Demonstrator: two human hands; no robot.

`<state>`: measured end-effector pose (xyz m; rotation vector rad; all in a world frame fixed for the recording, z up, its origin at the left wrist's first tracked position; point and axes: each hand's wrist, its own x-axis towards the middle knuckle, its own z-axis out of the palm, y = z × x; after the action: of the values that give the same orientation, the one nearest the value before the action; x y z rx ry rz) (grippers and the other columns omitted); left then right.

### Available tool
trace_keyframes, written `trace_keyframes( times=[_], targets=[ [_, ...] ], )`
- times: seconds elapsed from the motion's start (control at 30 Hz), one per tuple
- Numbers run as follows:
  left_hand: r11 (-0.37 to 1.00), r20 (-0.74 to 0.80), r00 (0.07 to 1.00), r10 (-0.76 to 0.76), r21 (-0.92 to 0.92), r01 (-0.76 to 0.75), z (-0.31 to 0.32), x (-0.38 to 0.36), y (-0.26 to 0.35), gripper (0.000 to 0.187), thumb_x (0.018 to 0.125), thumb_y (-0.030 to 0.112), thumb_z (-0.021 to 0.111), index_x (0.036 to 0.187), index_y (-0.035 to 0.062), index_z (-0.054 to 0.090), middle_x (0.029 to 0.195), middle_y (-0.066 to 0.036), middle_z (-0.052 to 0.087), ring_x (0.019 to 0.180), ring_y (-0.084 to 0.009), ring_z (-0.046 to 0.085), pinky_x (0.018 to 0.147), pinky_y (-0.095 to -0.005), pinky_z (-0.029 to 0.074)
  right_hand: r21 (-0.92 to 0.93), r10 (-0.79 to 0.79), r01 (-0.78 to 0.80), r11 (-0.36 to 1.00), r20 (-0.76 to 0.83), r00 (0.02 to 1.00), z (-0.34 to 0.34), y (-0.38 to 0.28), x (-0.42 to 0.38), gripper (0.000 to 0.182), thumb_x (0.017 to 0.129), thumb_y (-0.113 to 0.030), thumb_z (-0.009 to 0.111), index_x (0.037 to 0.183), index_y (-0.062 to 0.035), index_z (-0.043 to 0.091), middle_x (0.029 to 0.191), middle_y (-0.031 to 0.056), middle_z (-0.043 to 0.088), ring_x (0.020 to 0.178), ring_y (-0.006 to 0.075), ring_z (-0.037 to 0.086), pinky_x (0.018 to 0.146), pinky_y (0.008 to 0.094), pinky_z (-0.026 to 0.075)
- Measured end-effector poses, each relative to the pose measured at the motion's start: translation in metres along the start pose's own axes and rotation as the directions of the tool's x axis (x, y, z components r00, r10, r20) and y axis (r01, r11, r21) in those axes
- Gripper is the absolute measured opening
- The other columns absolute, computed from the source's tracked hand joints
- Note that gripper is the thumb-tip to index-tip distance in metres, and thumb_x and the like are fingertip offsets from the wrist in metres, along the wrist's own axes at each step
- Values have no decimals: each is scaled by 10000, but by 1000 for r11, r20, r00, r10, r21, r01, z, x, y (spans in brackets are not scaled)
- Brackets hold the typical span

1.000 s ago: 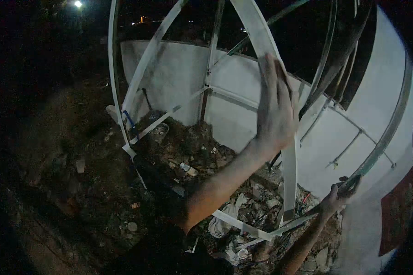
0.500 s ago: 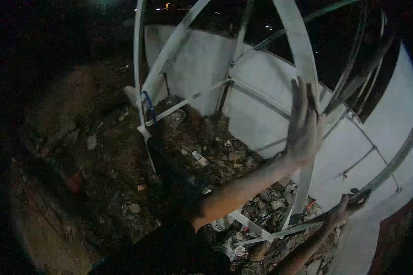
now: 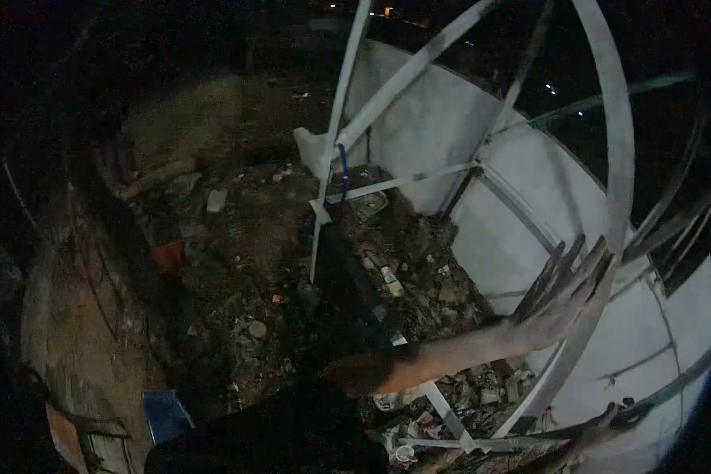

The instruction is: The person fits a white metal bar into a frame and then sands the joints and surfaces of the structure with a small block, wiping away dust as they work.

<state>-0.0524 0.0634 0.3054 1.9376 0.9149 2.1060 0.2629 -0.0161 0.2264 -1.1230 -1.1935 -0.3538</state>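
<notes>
One curved bar (image 3: 621, 158) against left fingers (image 3: 586, 273)

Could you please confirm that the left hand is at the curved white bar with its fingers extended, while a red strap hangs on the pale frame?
Not quite: the head view shows that the strap hanging on the pale frame is blue, not red. The left hand is at the curved white bar, fingers extended.
</notes>
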Motion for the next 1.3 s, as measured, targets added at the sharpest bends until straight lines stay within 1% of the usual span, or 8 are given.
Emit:
trace_keyframes(
  times=[0.33,0.43,0.7,0.8,0.93,1.03,1.17,1.3],
  targets=[
    [996,155,985,-77,51,70,1,9,0,589,1005,165,460,1521,43,203,1572,-219,189,1433,-375,234,1162,-441,234,-32,-33,32,999,-14,999,13,-5,3,785,896,-184,679,1510,-35,212,1468,191,377,1265,330,443,1068,436,350],
    [876,354,872,-338,-220,429,-6,21,18,517,1015,215,445,1474,20,310,1522,-233,310,1380,-354,349,1127,-449,312,-51,-53,52,997,-21,998,15,-11,1,785,896,-184,680,1509,-35,213,1470,191,374,1269,330,439,1071,436,348],
    [917,241,917,-318,-168,362,12,-40,4,531,1011,211,453,1475,6,295,1524,-239,293,1379,-360,350,1118,-455,322,-81,-102,101,992,-17,995,28,-31,-3,787,893,-183,682,1509,-35,215,1476,191,366,1279,330,429,1076,438,342],
    [812,318,768,-557,14,583,-30,-122,-31,537,1010,210,455,1475,1,289,1524,-242,287,1378,-363,350,1115,-458,326,-75,-105,104,992,-10,994,37,-37,-3,788,892,-182,684,1508,-35,215,1478,190,363,1283,330,426,1079,439,340],
    [401,272,309,-911,414,817,-113,-276,-72,544,1008,208,459,1475,-7,281,1525,-245,279,1378,-366,350,1110,-461,331,-57,-98,97,994,-10,995,48,-41,-3,788,891,-182,685,1508,-35,216,1481,190,359,1288,330,421,1082,440,337],
    [130,202,23,-979,537,834,-150,-356,-69,550,1006,207,462,1475,-12,276,1526,-247,273,1377,-368,350,1107,-464,335,-46,-94,94,995,-11,995,52,-42,-4,789,890,-181,686,1507,-35,217,1483,190,356,1292,330,417,1084,440,335],
    [40,152,-40,-988,492,870,-151,-369,-62,558,1005,205,465,1476,-19,268,1527,-250,265,1377,-371,351,1103,-467,340,-32,-89,88,996,-4,996,54,-41,-6,790,889,-180,687,1507,-35,218,1486,190,352,1297,330,412,1087,441,333],
    [78,134,25,-991,412,908,-137,-364,-65,566,1003,203,469,1476,-26,261,1528,-253,256,1376,-374,351,1098,-470,345,-27,-83,83,996,3,997,54,-41,-6,790,888,-180,689,1507,-35,219,1488,189,348,1303,330,407,1090,442,330]
  ],
)
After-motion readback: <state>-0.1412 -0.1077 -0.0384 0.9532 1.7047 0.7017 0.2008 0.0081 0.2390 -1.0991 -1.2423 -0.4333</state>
